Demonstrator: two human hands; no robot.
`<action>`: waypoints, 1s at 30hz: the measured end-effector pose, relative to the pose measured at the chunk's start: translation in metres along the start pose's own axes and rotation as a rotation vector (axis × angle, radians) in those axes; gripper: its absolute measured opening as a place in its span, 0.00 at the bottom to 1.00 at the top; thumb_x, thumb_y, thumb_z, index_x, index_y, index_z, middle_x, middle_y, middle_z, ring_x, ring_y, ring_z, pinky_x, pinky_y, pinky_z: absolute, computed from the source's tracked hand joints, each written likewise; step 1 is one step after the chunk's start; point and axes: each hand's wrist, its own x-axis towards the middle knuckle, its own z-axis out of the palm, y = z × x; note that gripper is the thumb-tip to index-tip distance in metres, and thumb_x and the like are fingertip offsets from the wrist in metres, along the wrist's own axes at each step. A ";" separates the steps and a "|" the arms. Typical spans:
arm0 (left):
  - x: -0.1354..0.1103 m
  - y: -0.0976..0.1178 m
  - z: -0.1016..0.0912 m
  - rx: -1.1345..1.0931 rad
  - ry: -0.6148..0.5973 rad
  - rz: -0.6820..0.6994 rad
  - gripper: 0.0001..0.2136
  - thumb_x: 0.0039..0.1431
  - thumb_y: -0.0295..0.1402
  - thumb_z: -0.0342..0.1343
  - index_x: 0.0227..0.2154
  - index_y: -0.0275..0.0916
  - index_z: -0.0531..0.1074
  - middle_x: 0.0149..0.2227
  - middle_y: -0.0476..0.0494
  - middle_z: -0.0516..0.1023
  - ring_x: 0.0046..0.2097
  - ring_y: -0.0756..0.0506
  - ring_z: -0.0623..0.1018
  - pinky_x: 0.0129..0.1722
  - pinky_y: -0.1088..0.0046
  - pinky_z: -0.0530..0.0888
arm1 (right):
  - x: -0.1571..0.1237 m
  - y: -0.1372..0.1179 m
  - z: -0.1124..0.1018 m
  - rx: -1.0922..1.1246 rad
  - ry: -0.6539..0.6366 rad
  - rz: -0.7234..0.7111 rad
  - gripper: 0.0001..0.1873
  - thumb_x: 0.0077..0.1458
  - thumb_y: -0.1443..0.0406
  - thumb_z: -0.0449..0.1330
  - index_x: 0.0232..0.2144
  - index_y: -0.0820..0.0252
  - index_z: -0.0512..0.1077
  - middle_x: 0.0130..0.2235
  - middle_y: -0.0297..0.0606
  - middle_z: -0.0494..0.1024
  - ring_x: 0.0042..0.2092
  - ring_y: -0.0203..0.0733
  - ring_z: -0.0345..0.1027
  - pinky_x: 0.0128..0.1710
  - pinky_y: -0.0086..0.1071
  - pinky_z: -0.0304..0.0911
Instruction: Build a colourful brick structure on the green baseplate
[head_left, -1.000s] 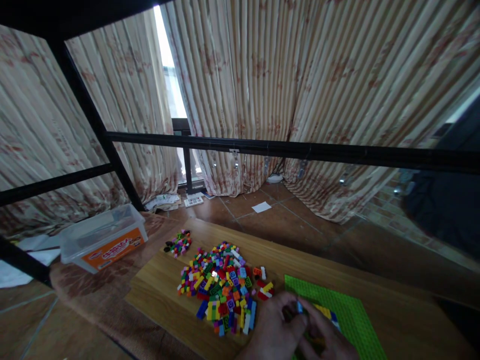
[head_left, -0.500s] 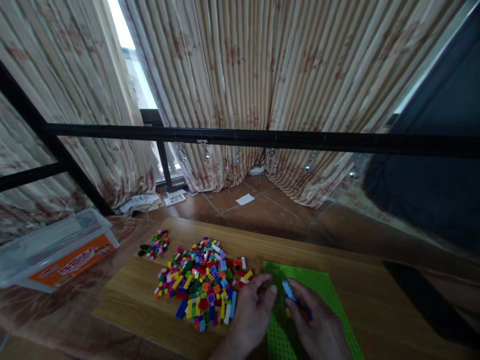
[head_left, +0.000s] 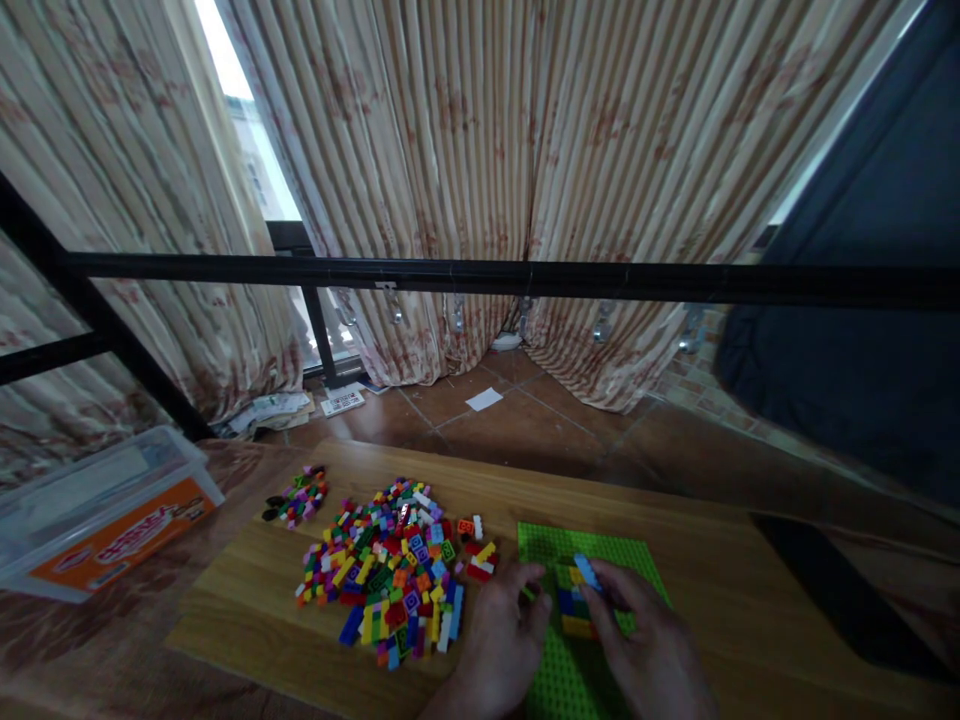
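A green baseplate (head_left: 637, 565) lies on a wooden board (head_left: 750, 590) near the bottom of view. On the plate stands a small stack of blue, green and yellow bricks (head_left: 576, 610). My right hand (head_left: 649, 650) pinches a light blue brick (head_left: 586, 571) just above that stack. My left hand (head_left: 502, 635) rests at the plate's left edge, fingers curled, with a small green piece at the fingertips. A large heap of mixed coloured bricks (head_left: 390, 570) lies left of the plate.
A smaller cluster of bricks (head_left: 296, 495) sits at the board's far left corner. A clear plastic box with an orange label (head_left: 97, 520) stands on the left. A black metal rail (head_left: 480, 275) crosses ahead, curtains behind. A dark flat object (head_left: 840, 600) lies at right.
The view has swung left and then settled lower. My hands have moved up the baseplate, and the light blue brick now sits over the small stack.
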 end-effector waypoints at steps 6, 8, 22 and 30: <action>-0.001 0.004 0.002 0.084 -0.034 -0.013 0.15 0.56 0.27 0.49 0.46 0.39 0.72 0.42 0.43 0.76 0.39 0.46 0.75 0.42 0.70 0.71 | 0.001 0.002 -0.001 0.012 0.001 0.011 0.16 0.58 0.54 0.53 0.39 0.56 0.74 0.37 0.40 0.80 0.36 0.42 0.76 0.36 0.33 0.72; -0.001 0.005 0.001 0.124 -0.045 -0.006 0.15 0.55 0.27 0.50 0.46 0.39 0.72 0.43 0.43 0.76 0.42 0.45 0.75 0.45 0.68 0.70 | 0.001 0.005 -0.002 0.005 -0.014 0.025 0.15 0.58 0.55 0.53 0.39 0.55 0.74 0.37 0.38 0.80 0.36 0.41 0.76 0.36 0.32 0.72; 0.000 0.002 0.000 0.292 -0.125 0.086 0.16 0.56 0.26 0.48 0.47 0.40 0.70 0.45 0.41 0.74 0.46 0.43 0.74 0.42 0.69 0.71 | 0.005 0.016 -0.015 -0.004 -0.020 0.102 0.14 0.57 0.54 0.53 0.34 0.53 0.74 0.34 0.36 0.80 0.33 0.41 0.75 0.34 0.31 0.71; 0.003 -0.002 0.002 0.326 -0.148 0.089 0.19 0.52 0.25 0.49 0.48 0.41 0.69 0.48 0.42 0.72 0.47 0.42 0.73 0.44 0.68 0.70 | 0.005 0.025 -0.012 0.012 -0.008 0.149 0.17 0.56 0.53 0.53 0.38 0.55 0.75 0.37 0.39 0.81 0.35 0.43 0.77 0.35 0.33 0.73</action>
